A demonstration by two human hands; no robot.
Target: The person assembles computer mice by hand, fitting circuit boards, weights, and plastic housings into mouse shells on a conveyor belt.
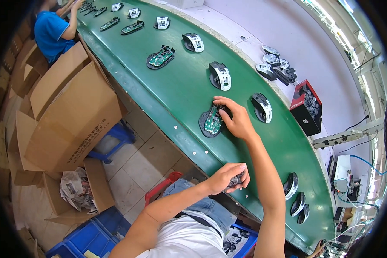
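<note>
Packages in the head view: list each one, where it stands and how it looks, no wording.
Large cardboard box: left of the green conveyor belt, brown, flaps open, print on its side.
Red-and-black box: right of the belt, upright, filled with small parts.
Blue crate: floor, lower left.

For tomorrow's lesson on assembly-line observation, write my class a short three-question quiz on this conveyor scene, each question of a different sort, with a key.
1. True or false: the person's right hand rests on an open mouse base with a green circuit board on the green belt.
2. What does the left hand hold? A) a cardboard box B) a small dark part C) a red box
3. Fill in: the red and black box stands on the pale ledge on the far side of the ____.

Key: 1 true; 2 B; 3 belt.
</note>
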